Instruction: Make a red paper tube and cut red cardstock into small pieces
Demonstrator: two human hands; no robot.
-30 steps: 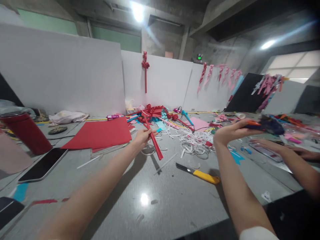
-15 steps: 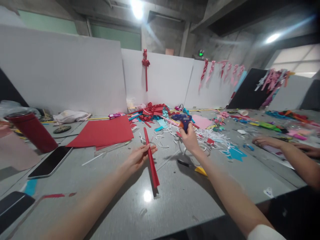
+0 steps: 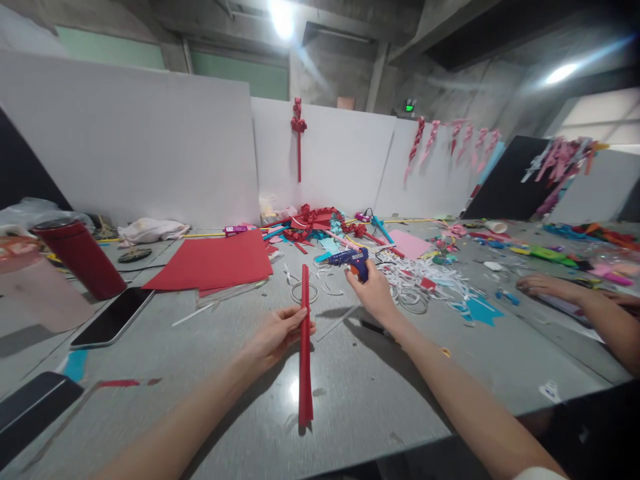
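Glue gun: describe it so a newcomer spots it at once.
On the grey table, find the heap of white scraps right of centre. Just left of it, the right hand grips the glue gun, aimed leftward. Its dark-blue pistol shape with an orange patch stands out from the scraps.

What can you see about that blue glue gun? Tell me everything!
The glue gun is dark blue, looks like hard plastic, and has a pale label on its side and some orange near the handle. The right hand grips the handle above the table. The nozzle points left, toward the far end of the red paper stick. I can't tell whether glue is coming out.
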